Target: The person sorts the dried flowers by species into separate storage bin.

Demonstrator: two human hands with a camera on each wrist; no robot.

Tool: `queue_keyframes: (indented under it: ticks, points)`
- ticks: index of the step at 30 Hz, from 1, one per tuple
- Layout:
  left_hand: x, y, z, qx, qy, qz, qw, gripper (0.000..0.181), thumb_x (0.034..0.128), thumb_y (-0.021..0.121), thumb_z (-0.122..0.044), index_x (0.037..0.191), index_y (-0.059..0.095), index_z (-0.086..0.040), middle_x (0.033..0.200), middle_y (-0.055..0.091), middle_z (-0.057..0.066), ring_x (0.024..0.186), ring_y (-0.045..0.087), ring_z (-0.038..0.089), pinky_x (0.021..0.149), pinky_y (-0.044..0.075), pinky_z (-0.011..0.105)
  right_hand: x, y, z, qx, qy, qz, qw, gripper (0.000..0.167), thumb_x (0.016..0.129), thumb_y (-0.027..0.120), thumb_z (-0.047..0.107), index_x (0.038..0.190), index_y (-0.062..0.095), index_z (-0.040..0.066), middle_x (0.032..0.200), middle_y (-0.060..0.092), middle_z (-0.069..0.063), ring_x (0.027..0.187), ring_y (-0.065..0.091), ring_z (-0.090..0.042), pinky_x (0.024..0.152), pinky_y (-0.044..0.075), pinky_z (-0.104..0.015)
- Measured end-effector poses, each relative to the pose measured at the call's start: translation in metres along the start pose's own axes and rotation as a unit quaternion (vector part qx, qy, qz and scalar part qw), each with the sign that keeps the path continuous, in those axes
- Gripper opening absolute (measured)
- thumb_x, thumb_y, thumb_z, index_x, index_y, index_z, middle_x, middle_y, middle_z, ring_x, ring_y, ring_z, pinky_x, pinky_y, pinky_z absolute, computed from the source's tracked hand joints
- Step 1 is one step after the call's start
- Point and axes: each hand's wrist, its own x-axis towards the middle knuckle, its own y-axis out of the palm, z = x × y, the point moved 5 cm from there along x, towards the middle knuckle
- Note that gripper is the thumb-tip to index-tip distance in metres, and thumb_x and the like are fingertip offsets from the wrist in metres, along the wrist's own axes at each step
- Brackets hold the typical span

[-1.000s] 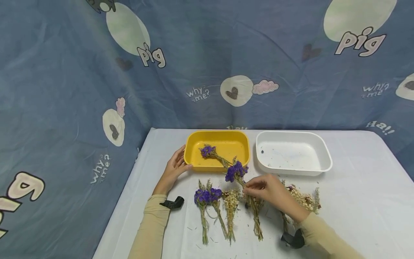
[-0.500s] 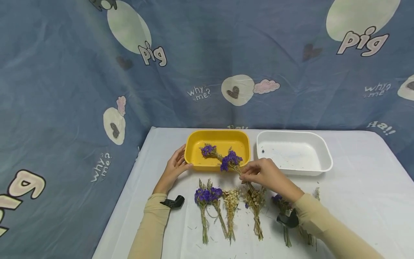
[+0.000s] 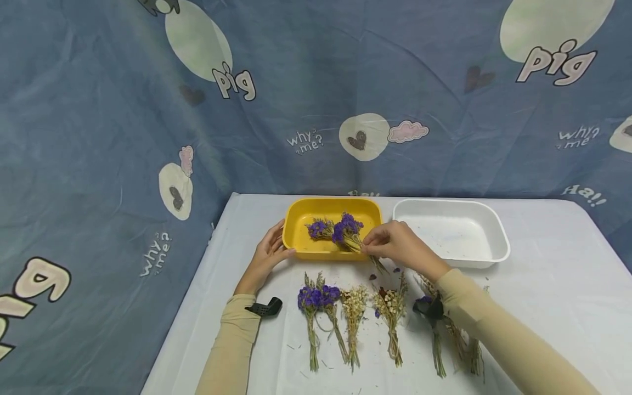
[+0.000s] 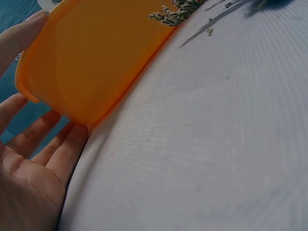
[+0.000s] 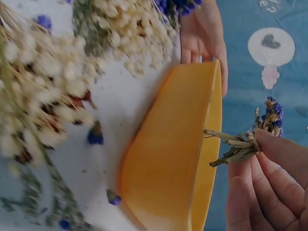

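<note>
One yellow tray (image 3: 313,255) — touched at its left end by the left hand (image 3: 267,252), fingers spread — lies before the right hand (image 3: 399,242), which pinches the held purple bunch (image 3: 348,227) over the near rim and should, in judgement, lower it gently beside the other bunch (image 3: 320,229), stems (image 5: 240,153) clear inside.

In head view, printed blue backdrop (image 3: 296,66) hangs at 12 o'clock and white tray (image 3: 456,233) rests on tabletop (image 3: 548,274) at 3 o'clock.

The yellow tray (image 3: 311,255) is smooth, seemingly plastic, the flower stems (image 5: 238,153) rough.
</note>
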Motion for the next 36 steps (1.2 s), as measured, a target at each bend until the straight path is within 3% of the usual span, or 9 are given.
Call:
queue_keyframes:
  ticks: [10,18,23,36]
  points:
    - [0.001,0.0,-0.001,-0.003,-0.004,0.002,1.0,0.083,0.0954,0.075,-0.012,0.162,0.031,-0.033,0.165,0.038,0.006,0.154,0.037,0.029,0.12,0.041,0.021,0.035,-0.01,0.006,-0.026,-0.015,0.018,0.9994,0.013,0.095,0.077,0.022,0.101,0.082,0.012,0.096,0.081,-0.004,0.075,0.072,-0.013,0.071,0.063,-0.03]
    - [0.0,0.001,-0.002,-0.005,-0.002,0.003,1.0,0.082,0.0957,0.075,-0.012,0.162,0.031,-0.032,0.164,0.039,0.006,0.154,0.038,0.029,0.121,0.041,0.022,0.057,-0.007,0.006,-0.04,-0.004,0.04,0.9984,0.013,0.094,0.078,0.022,0.1,0.082,0.011,0.095,0.081,-0.004,0.075,0.073,-0.018,0.069,0.063,-0.03]
    - [0.0,0.0,-0.002,-0.003,0.001,0.005,1.0,0.082,0.0967,0.073,-0.011,0.163,0.03,-0.031,0.165,0.037,0.007,0.154,0.036,0.03,0.123,0.04,0.024,0.071,-0.004,0.005,-0.056,-0.003,0.052,0.997,0.014,0.094,0.077,0.022,0.102,0.081,0.01,0.096,0.081,-0.005,0.077,0.072,-0.014,0.068,0.063,-0.029]
    - [0.0,0.0,-0.001,-0.002,-0.005,0.001,1.0,0.082,0.0956,0.075,-0.012,0.162,0.032,-0.033,0.164,0.039,0.006,0.153,0.039,0.029,0.12,0.042,0.021,0.104,0.012,0.005,-0.129,0.007,0.069,0.9892,0.009,0.094,0.078,0.02,0.096,0.08,0.011,0.096,0.08,-0.005,0.09,0.074,-0.02,0.086,0.063,-0.04]
